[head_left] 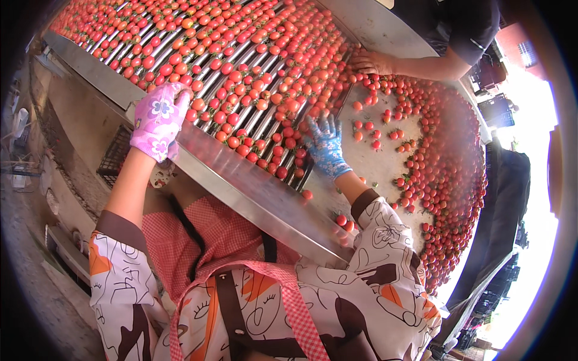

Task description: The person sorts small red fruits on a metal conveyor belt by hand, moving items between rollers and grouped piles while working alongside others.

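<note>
My left hand [160,122], in a pink floral glove, is over the near metal rim [221,176] of a roller conveyor [259,117]. Its fingers curl beside cherry tomatoes [220,117]; whether one is in the grasp is hidden. In a blue floral glove, my right hand [327,146] lies palm down at the rollers' right end, fingers somewhat apart. Tomatoes touch or sit close to its fingertips, and nothing appears gripped. Many red and orange tomatoes, some with green stems, rest between the steel rollers.
A flat metal tray [379,108] adjoins the rollers, with a large heap of tomatoes [447,180] along its right side. Across the conveyor, another person's bare hand [375,62] touches tomatoes. A black plastic crate [113,155] stands below my left arm. Dark sheeting [501,198] hangs at right.
</note>
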A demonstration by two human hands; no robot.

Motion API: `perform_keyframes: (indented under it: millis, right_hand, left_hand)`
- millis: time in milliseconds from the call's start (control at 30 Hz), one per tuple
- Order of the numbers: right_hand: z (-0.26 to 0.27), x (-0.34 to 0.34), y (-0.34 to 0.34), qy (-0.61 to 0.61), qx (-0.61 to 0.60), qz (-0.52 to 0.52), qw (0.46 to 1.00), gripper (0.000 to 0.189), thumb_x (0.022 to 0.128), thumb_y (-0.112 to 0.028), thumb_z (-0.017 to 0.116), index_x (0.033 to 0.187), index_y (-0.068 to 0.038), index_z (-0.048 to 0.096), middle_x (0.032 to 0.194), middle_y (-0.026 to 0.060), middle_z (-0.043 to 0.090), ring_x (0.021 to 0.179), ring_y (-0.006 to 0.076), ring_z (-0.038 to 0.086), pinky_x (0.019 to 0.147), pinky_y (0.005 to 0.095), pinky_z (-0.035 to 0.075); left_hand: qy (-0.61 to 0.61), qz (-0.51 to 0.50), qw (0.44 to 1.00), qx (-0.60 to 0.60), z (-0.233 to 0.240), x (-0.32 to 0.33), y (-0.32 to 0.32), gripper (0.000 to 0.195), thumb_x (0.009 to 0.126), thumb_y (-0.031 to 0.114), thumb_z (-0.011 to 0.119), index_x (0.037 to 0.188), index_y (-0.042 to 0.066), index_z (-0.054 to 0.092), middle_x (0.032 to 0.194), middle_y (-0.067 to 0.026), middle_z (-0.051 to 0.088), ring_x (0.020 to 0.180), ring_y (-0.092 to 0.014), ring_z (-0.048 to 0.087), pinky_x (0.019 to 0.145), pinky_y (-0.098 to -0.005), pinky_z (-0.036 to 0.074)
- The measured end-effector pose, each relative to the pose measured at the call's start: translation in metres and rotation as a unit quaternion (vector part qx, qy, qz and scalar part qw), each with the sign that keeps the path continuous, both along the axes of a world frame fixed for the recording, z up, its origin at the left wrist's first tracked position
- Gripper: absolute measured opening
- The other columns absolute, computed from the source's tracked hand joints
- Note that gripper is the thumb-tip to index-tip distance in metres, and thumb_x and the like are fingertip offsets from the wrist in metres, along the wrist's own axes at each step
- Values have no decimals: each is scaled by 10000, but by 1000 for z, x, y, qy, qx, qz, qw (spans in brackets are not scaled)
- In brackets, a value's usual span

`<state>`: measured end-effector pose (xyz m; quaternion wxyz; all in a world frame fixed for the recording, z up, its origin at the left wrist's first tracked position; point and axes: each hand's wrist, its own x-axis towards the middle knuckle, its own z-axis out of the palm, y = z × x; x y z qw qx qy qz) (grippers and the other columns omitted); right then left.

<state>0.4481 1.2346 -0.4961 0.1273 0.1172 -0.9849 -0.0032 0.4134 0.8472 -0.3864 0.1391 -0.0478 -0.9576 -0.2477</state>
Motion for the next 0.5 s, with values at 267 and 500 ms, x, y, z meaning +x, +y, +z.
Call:
perform_keyframes:
  millis: [267, 500]
  right_hand:
    - [-12, 14, -5, -69, -32, 92, 993, 683, 840, -398, 590, 1396, -80, 353, 1425, 203, 353, 1318, 404, 323, 1102, 520, 215]
    - [20, 51, 22, -119, -45, 193, 973, 448, 838, -250, 603, 1247, -77, 544, 1300, 187, 491, 1230, 382, 432, 1062, 465, 322]
  left_hand:
    - [-22, 7, 1000, -8, -4, -2, 9, 255, 896, 320, 558, 999, 114, 667, 1002, -94, 668, 921, -271, 635, 794, -371, 490]
    - [-23, 5, 1000, 1, -1, 4, 19, 286, 879, 331, 549, 993, 95, 662, 972, -137, 666, 891, -307, 633, 793, -417, 486]
